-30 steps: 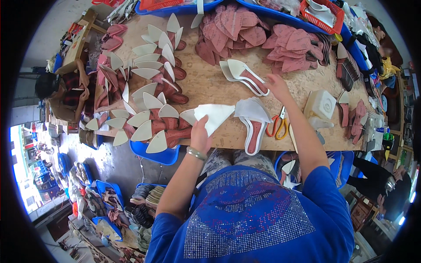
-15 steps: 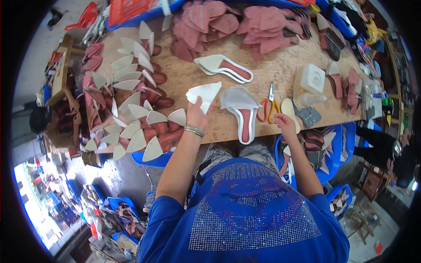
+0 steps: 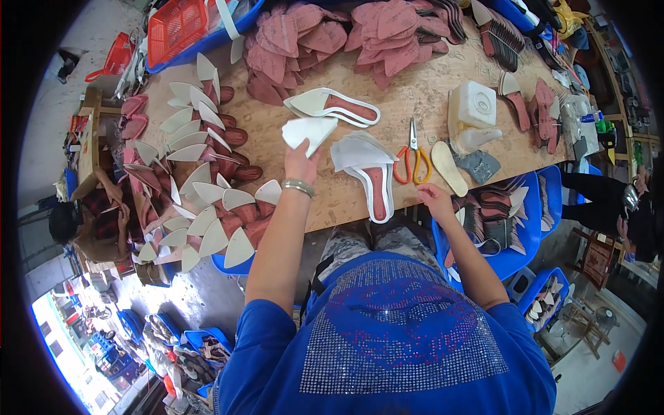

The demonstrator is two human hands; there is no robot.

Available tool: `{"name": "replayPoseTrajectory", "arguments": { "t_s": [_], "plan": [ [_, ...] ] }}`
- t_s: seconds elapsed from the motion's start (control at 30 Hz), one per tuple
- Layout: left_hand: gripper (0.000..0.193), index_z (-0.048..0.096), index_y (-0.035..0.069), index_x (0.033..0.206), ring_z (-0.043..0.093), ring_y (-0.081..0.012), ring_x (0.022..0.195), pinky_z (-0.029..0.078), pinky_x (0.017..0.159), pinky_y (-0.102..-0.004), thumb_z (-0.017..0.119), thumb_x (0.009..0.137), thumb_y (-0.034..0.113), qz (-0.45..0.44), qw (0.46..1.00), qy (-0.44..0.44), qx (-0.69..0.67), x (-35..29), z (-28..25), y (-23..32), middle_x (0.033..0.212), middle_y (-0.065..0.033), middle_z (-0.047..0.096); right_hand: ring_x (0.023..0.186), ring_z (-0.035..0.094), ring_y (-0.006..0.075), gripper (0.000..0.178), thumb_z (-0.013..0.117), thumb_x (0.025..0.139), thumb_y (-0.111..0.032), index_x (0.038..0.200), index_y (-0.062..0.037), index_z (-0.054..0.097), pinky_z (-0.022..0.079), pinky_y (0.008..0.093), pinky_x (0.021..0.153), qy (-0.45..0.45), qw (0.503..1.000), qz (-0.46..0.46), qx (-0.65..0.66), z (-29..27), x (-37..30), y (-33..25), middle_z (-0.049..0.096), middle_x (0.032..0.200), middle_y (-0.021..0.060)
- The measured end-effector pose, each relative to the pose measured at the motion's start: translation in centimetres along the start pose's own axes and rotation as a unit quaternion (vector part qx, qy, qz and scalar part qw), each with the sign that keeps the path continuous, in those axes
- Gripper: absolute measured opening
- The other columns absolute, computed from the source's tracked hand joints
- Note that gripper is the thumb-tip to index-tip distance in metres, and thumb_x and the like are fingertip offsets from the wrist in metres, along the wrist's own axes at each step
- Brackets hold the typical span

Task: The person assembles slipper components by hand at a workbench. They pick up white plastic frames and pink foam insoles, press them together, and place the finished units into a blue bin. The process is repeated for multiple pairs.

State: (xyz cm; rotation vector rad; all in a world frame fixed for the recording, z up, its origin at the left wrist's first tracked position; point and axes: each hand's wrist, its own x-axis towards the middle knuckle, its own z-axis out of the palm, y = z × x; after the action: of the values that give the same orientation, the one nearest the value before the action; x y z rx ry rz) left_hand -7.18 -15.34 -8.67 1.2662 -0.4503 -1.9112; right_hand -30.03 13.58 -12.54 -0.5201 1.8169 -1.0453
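My left hand (image 3: 300, 164) is closed on a white pointed sheet piece (image 3: 309, 133), held over the table just short of a pair of white-rimmed insoles (image 3: 333, 106) with red-brown centres. Right of it, thin white pieces (image 3: 362, 151) cover the wide end of another white-rimmed insole (image 3: 377, 190), which lies at the table's front edge. My right hand (image 3: 436, 199) hovers by that edge with its fingers curled, close to the handles of orange-handled scissors (image 3: 413, 155); whether it holds anything small is hidden. A cream insole (image 3: 449, 168) rests beside the scissors.
Rows of red-brown insoles with pale tips (image 3: 200, 131) cover the table's left. Piles of pink-brown sole pieces (image 3: 297, 38) lie at the back. A translucent plastic container (image 3: 472, 107) stands right, near a grey scrap (image 3: 478, 166). A blue bin (image 3: 515, 256) sits below the edge.
The view has shifted, so the table sits farther left and higher. My left hand has moved the white piece slightly forward, nearer the insole pair. My right hand stays near the scissors, its fingers more curled.
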Motion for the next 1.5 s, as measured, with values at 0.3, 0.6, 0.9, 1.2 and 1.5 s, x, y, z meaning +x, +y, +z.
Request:
{"name": "replayPoseTrajectory", "arguments": {
  "t_s": [0.3,0.6,0.9,1.2,1.5],
  "plan": [
    [0.043,0.045,0.007,0.124,0.045,-0.0162,0.108,0.037,0.09,-0.0383,0.059,0.089,0.028,0.034,0.97,-0.024,0.241,2.2,3.8,-0.7,0.117,-0.0048,0.051,0.072,0.059,0.0101,0.02,0.064,0.086,-0.011,0.102,0.0012,0.063,0.049,0.0229,0.068,-0.011,0.999,0.027,0.017,0.1,-1.2,-0.1,0.064,0.083,0.0023],
    [0.034,0.05,0.006,0.107,0.05,-0.0093,0.072,0.043,0.06,-0.0257,0.057,0.092,0.036,-0.1,0.945,-0.021,0.311,-9.1,-1.2,-11.9,0.082,0.0006,0.052,0.095,0.06,0.0181,0.053,0.071,0.081,-0.023,0.124,-0.0013,0.05,0.048,0.0302,0.082,-0.11,0.989,0.018,0.092,6.5,0.6,-3.0,0.062,0.106,0.0106],
    [0.033,0.053,0.005,0.11,0.059,-0.0117,0.077,0.05,0.065,-0.0289,0.065,0.088,0.027,-0.102,0.963,-0.106,0.227,-11.1,1.2,-12.0,0.091,-0.0034,0.06,0.101,0.052,0.0385,0.061,0.072,0.072,-0.018,0.124,0.0017,0.044,0.044,0.0423,0.088,-0.069,0.954,-0.172,-0.235,10.1,-1.2,-5.2,0.052,0.107,0.0214],
    [0.033,0.053,0.0,0.118,0.061,-0.0215,0.101,0.05,0.089,-0.0349,0.059,0.087,0.01,-0.066,0.977,-0.189,0.079,-20.7,0.2,-6.1,0.112,-0.0095,0.061,0.115,0.049,0.027,0.079,0.078,0.071,-0.021,0.135,-0.0024,0.037,0.043,0.0363,0.092,-0.255,0.95,-0.171,0.057,5.4,-9.1,-12.6,0.047,0.122,0.0162],
    [0.044,0.053,0.002,0.118,0.059,-0.0166,0.099,0.049,0.085,-0.0319,0.071,0.078,0.009,-0.013,0.963,-0.16,0.215,-28.8,0.8,-5.2,0.107,-0.0063,0.06,0.12,0.049,0.027,0.097,0.083,0.066,-0.021,0.142,-0.0036,0.026,0.04,0.0371,0.1,-0.343,0.904,-0.252,0.039,3.7,-13.6,-13.9,0.047,0.131,0.0194]
  ]
}}
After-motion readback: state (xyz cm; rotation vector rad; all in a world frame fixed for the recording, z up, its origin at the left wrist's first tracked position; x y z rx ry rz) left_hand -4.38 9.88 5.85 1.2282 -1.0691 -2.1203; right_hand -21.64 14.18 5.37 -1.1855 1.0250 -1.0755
